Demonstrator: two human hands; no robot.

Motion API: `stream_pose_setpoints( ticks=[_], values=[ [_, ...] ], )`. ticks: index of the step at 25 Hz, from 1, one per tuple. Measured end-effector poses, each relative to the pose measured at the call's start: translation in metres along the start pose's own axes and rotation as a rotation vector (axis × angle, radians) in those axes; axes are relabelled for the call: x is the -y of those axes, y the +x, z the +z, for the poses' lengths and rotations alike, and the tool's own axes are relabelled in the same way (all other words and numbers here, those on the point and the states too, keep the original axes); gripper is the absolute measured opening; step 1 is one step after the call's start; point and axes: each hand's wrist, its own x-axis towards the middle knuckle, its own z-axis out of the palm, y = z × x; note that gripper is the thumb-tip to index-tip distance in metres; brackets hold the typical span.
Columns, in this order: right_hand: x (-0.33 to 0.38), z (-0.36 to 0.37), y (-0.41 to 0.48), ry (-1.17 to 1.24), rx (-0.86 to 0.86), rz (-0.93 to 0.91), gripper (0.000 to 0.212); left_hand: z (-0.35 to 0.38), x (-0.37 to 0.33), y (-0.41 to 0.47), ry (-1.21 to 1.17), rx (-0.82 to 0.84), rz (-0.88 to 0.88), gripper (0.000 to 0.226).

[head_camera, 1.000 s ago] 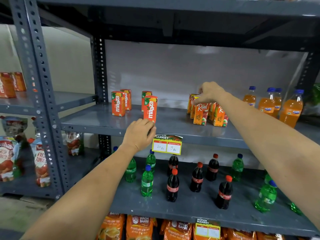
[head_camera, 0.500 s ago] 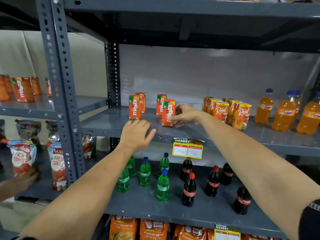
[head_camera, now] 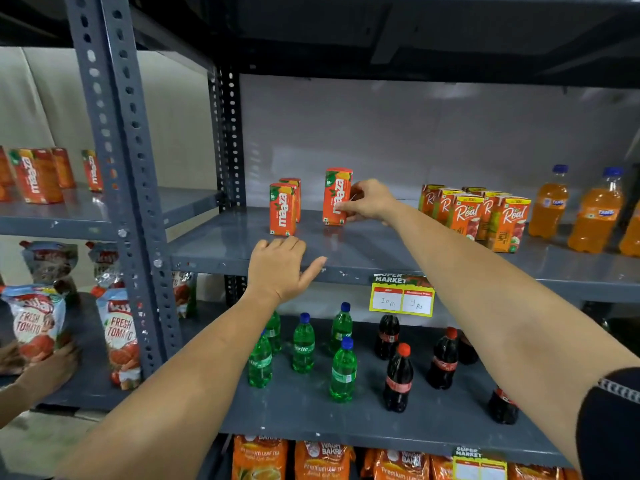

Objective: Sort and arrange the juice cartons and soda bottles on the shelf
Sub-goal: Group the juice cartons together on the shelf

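On the middle grey shelf (head_camera: 363, 251), my right hand (head_camera: 369, 200) grips an orange Maaza carton (head_camera: 336, 197) by its right side; the carton stands upright. Two more Maaza cartons (head_camera: 283, 209) stand to its left, one behind the other. My left hand (head_camera: 278, 266) rests open on the shelf's front edge, holding nothing. Further right stand several Real juice cartons (head_camera: 485, 216) and orange Fanta bottles (head_camera: 588, 213). On the shelf below are green Sprite bottles (head_camera: 304, 344) and dark cola bottles (head_camera: 398, 379).
A yellow price tag (head_camera: 401, 297) hangs on the shelf edge. A perforated steel upright (head_camera: 117, 181) splits this rack from the left one, which holds more Maaza cartons (head_camera: 34, 174) and tomato pouches (head_camera: 117, 337). Another person's hand (head_camera: 45, 368) touches a pouch. Tea packets (head_camera: 322, 459) fill the bottom.
My right hand left the Real cartons, moved left and took hold of a Maaza carton, now set further back. My view shifted left. The left hand stays on the shelf edge.
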Motion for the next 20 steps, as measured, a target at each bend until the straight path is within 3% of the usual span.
stream_pose_setpoints(
  ticks=[7,13,15,18,20],
  values=[
    [-0.012,0.018,0.006,-0.133,0.025,0.107,0.035,0.005,0.0,-0.002,0.02,-0.045,-0.009,0.057],
    [-0.019,0.02,0.002,-0.164,0.01,0.105,0.046,0.002,-0.002,-0.003,-0.059,-0.003,-0.059,0.061],
    [-0.019,0.022,-0.003,-0.174,-0.024,0.121,0.055,-0.009,-0.005,0.002,-0.199,0.028,-0.183,0.061],
    [-0.012,0.028,-0.01,-0.081,-0.108,0.214,0.061,-0.019,0.002,0.027,-0.483,0.045,-0.506,0.045],
    [-0.006,0.035,-0.013,-0.054,-0.191,0.248,0.06,-0.014,0.021,0.048,-0.537,0.072,-0.694,0.039]
  ],
)
